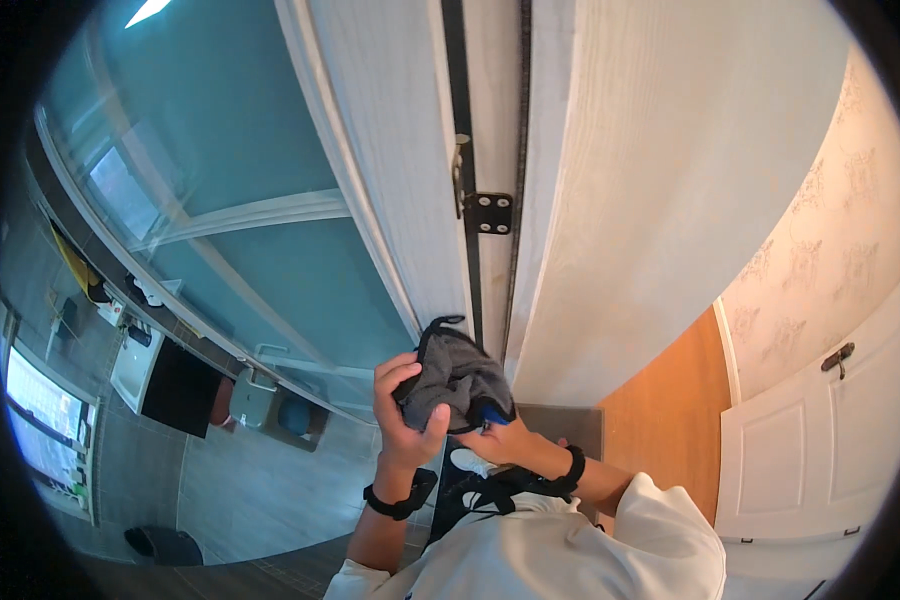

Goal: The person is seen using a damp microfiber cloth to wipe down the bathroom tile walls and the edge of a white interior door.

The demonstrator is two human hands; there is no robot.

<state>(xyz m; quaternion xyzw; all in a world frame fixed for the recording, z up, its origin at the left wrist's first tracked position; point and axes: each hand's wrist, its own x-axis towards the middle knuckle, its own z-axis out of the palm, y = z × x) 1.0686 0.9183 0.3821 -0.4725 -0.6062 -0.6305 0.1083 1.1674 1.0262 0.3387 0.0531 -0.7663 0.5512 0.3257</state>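
Far to the left of the white door (660, 180), a glass partition (240, 200) is curving past a grey tiled bathroom floor (260, 490), where a white washbasin (135, 365) and a dark cabinet (180, 390) are sitting against the wall. Nearer the door's hinged edge, the person's left hand (405, 405) is rising from a forearm wearing a black wrist strap (395, 500). Its fingers (398, 372) are curling over the left side of a grey cloth (457, 378), with the thumb pressing against the cloth from below, so the hand is gripping the bunched fabric. The cloth is being held up directly in front of the door's hinged edge, just below the black hinge (488, 212), and a thin dark loop is sticking up from its top. A small patch of blue is showing at its lower right corner. Right of that, the right hand (505, 440) is tucking under the cloth from below; its fingers are mostly hidden by the fabric, so I cannot tell whether they are pinching it or only supporting it. This wrist is wearing a black band too. Further right of the door, an orange wooden floor (670, 420) is running toward a second white door with a dark handle (836, 357), beneath pale patterned wallpaper (820, 260).
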